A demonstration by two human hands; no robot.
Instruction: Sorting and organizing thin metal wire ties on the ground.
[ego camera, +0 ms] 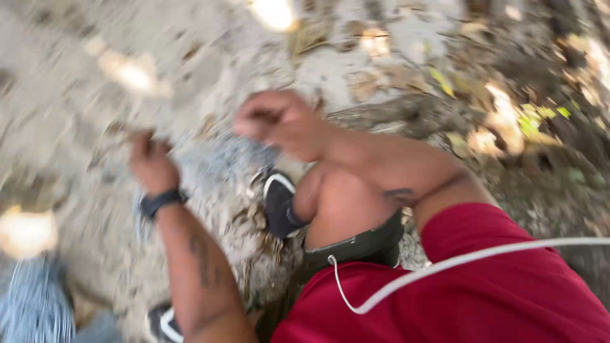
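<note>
The whole view is motion-blurred. My left hand point(151, 166), with a black band on its wrist, has its fingers curled at the left edge of a grey-blue woven cloth point(219, 159) lying on the ground. My right hand point(279, 122) is a closed fist at the cloth's upper right edge, and seems to grip it. The cloth stretches between the two hands. Below the right hand are my bent knee point(346, 206) and a black shoe with white trim point(279, 203). I wear a red shirt point(483, 286).
The ground is pale sandy soil point(63, 82) strewn with dry leaves, with darker leaf litter and green bits at the right point(534, 121). A white cord point(445, 263) crosses my shirt. A blue-white striped fabric point(32, 305) and a second shoe point(166, 322) sit at the lower left.
</note>
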